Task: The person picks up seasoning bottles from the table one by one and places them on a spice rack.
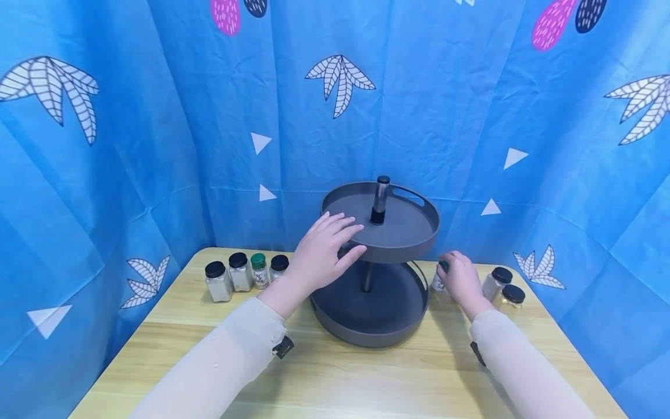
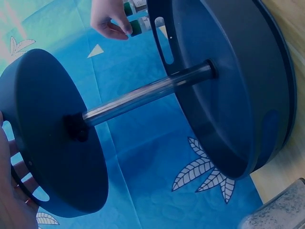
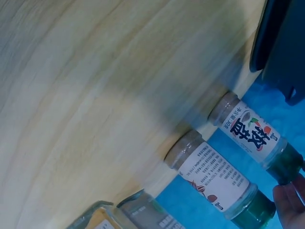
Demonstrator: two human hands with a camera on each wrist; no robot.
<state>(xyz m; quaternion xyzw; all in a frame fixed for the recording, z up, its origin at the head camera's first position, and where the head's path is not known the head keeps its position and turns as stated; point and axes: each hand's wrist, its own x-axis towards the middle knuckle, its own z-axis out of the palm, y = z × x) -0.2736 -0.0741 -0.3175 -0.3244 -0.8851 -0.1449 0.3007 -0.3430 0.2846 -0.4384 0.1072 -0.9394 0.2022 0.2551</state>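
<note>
A dark grey two-tier round tray stands on the table, its upper tier (image 1: 403, 227) held over the lower tier (image 1: 366, 337) by a metal post (image 2: 143, 98). My left hand (image 1: 327, 247) is at the left rim of the upper tier, fingers spread and loosely extended. In the left wrist view, its fingers (image 2: 21, 169) show through the handle slot. Right of the tray, my right hand (image 1: 460, 279) pinches the green cap of a labelled seasoning bottle (image 3: 250, 133). A second green-capped seasoning bottle (image 3: 214, 176) stands beside it, mostly hidden behind the hand in the head view.
Two black-capped jars, one farther back (image 1: 494, 282) and one nearer (image 1: 512, 297), stand at the table's right. On the left are black-capped jars (image 1: 218, 284) and a green-capped bottle (image 1: 259, 272). A blue patterned curtain (image 1: 335, 145) hangs behind the wooden table (image 1: 335, 384).
</note>
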